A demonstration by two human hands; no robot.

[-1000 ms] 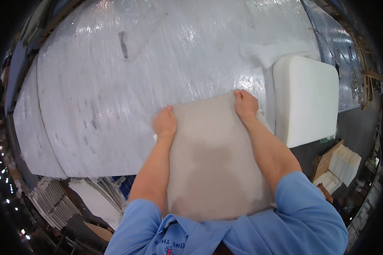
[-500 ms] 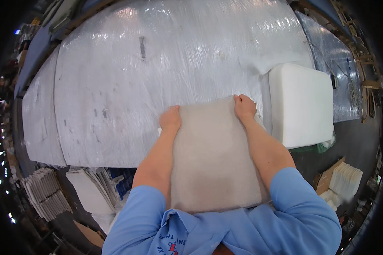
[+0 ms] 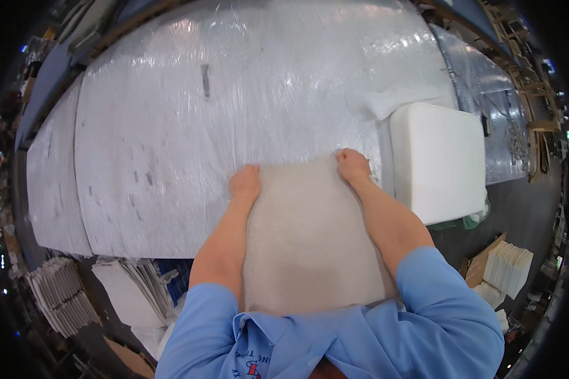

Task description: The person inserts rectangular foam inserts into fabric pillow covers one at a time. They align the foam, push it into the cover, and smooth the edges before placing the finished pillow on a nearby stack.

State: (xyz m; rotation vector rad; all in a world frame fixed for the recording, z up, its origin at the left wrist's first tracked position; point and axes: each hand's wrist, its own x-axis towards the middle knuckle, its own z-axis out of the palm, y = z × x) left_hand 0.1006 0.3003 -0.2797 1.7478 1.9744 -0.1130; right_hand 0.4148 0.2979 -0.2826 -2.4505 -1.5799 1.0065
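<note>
A beige fabric-covered cushion lies between my forearms, its near edge against my blue shirt. At its far left corner my left hand is closed on the cover. My right hand grips the far right corner in the same way, fingers curled round the edge. Beyond the right hand, a white foam cushion with rounded corners rests on the plastic-wrapped table. The undersides of both hands and of the beige cushion are hidden.
Stacks of white folded pieces and flat grey-white pieces stand on the floor at lower left. At lower right, white foam pads lean by cardboard. Green plastic shows under the foam cushion. A second wrapped surface lies far right.
Both hands keep their hold on the cushion's far corners and sit slightly lower and further left in view. The whole scene has shifted a little with the head.
</note>
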